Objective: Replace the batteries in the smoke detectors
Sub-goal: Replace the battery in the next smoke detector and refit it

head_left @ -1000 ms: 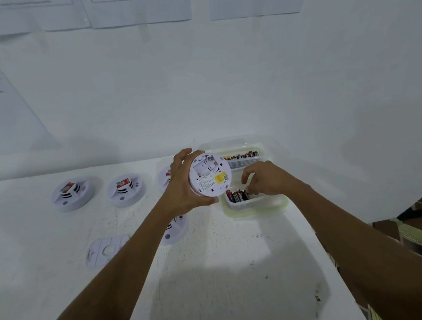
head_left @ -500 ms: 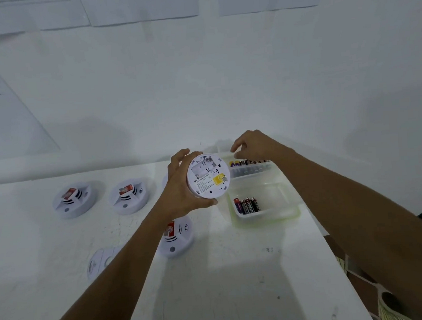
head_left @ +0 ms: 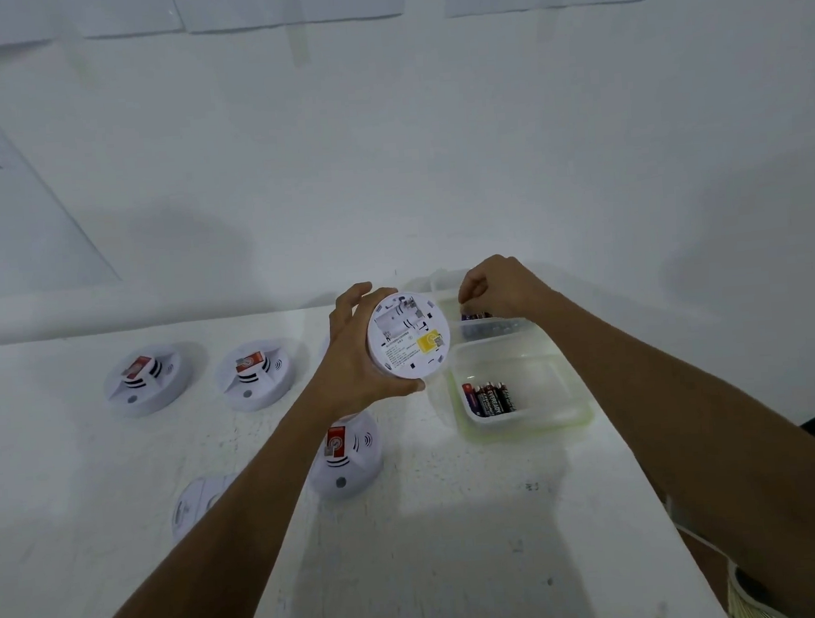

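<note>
One round white smoke detector [head_left: 408, 337] gripped in left hand [head_left: 356, 356]; right hand [head_left: 500, 287] curled over clear plastic battery tub [head_left: 498, 329], grasp unclear

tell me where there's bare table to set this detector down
Widest bare patch: near table between the two forearms, in front of the near container and right of the lone detector. Another lies front left, before the two detectors and left of the mounting plate. Crowded around the far container and right hand.
</note>
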`<state>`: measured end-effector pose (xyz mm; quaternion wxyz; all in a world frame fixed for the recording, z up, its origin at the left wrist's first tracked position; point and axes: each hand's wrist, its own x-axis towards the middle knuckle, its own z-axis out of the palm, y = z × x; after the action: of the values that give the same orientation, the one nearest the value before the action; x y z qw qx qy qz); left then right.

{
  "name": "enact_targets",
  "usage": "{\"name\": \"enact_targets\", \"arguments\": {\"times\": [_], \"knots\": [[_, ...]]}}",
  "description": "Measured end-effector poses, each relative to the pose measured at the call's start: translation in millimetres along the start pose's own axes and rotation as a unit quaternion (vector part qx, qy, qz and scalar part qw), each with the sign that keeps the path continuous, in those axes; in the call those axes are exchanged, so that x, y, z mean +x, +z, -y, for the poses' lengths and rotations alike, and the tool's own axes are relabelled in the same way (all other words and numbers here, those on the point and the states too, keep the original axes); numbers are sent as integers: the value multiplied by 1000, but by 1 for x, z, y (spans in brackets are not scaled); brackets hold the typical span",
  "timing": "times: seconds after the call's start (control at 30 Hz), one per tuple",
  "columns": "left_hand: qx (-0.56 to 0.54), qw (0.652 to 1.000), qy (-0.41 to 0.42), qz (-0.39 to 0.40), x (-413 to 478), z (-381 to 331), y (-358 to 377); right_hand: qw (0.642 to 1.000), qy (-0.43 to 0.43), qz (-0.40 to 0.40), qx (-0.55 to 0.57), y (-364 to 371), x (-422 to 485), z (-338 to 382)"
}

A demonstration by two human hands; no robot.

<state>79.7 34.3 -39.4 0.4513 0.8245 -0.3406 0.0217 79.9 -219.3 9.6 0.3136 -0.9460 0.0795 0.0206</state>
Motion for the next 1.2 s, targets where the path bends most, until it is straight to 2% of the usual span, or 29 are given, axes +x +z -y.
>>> {"name": "enact_targets", "arguments": {"times": [0.1, 0.17, 0.23, 0.3, 0.57, 0.67, 0.77, 0.9, 1.07, 1.13, 1.2], "knots": [[-5, 1000, 4, 1, 1, -3, 0, 988, -14, -97, 120, -7, -21, 7], [-10, 1000, 3, 2, 2, -6, 1, 959, -20, -151, 240, -12, -41, 15], [-11, 1000, 6, 0, 2, -10, 2, 928, -31, -171, 330, -13, -62, 25], [-7, 1000, 17, 1, 2, -15, 4, 914, -36, -181, 362, -6, -79, 36], [-28, 998, 55, 6, -3, -27, 8, 924, -58, -268, 267, 52, -102, 60], [-36, 996, 81, -24, -6, -30, 2, 925, -106, -291, 221, 63, -107, 61], [-55, 994, 86, -26, -7, -25, 0, 931, -154, -286, 169, 68, -110, 53], [-47, 998, 49, -1, -6, -19, 3, 935, -199, -273, 112, 67, -108, 45], [-60, 998, 33, 11, 0, -16, 2, 941, -210, -210, 162, 53, -100, 36], [-48, 998, 29, 10, 3, -16, -3, 942, -191, -182, 207, 39, -91, 33], [-44, 999, 19, 11, 4, -15, -8, 947, -143, -197, 208, 22, -73, 25]]}}
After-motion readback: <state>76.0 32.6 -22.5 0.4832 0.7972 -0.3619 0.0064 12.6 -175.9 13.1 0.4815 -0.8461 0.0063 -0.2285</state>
